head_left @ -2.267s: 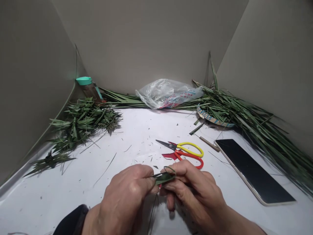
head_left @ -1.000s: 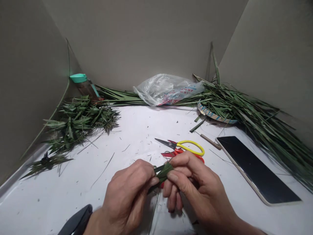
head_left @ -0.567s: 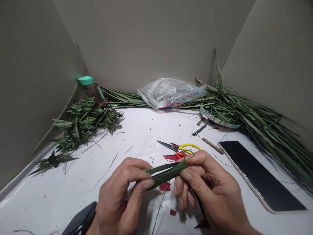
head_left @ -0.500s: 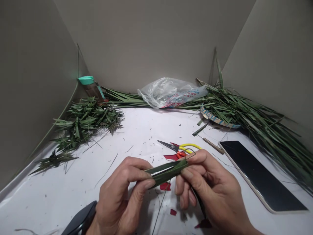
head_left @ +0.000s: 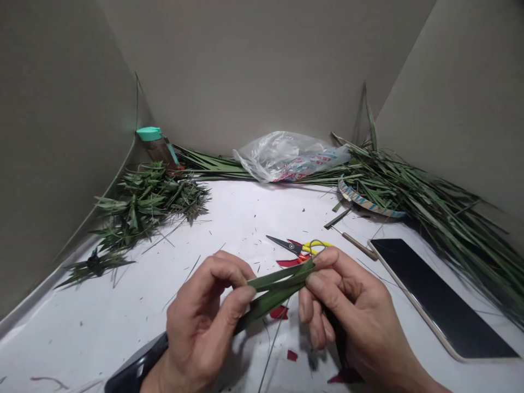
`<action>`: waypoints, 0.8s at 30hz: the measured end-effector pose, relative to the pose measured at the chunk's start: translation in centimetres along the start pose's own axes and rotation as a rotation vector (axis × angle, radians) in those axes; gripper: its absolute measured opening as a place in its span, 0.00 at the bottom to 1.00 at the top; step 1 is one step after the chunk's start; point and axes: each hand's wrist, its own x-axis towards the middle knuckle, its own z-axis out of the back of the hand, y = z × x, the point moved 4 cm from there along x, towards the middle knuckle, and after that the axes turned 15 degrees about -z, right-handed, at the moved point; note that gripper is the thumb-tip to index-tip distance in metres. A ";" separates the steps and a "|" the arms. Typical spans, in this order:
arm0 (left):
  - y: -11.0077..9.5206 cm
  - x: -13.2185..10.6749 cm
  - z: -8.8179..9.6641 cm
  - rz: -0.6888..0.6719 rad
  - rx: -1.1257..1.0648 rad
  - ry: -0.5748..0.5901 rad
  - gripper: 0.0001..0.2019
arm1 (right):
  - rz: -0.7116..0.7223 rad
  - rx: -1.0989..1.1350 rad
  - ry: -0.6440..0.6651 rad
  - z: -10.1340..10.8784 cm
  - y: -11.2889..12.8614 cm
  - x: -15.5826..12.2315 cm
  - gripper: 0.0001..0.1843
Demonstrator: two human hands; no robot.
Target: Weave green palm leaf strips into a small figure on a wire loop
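Note:
Both my hands hold one folded green leaf strip (head_left: 275, 286) low over the white table (head_left: 229, 218). My left hand (head_left: 204, 322) pinches its left part between thumb and forefinger. My right hand (head_left: 347, 311) pinches its right end, where a thin loop of leaf sticks up. The strip's tail runs down under my left hand. Just behind my right fingers lie yellow-handled scissors (head_left: 298, 248) and a red-handled pair, mostly hidden.
A heap of woven leaf pieces (head_left: 139, 204) lies at back left by a teal-capped bottle (head_left: 153, 143). A plastic bag (head_left: 286, 155) sits at the back, long leaves (head_left: 429, 207) on the right over a patterned plate (head_left: 364, 199). A dark tablet (head_left: 434, 297) and small stick (head_left: 356, 244) lie right.
My hands have drawn apart, stretching the folded leaf strip out longer between them. Red scraps under my hands have come into view.

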 end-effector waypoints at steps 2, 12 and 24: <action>0.6 0.0 0.0 0.129 -0.120 -0.068 0.07 | 0.001 0.016 0.008 0.3 0.0 0.3 0.13; 1.7 1.1 -0.2 0.256 0.032 0.156 0.08 | -0.011 -0.215 -0.022 -0.4 0.0 0.3 0.11; 2.1 0.5 -1.6 0.257 0.013 0.311 0.13 | -0.017 -0.389 0.014 -0.9 -1.3 0.2 0.05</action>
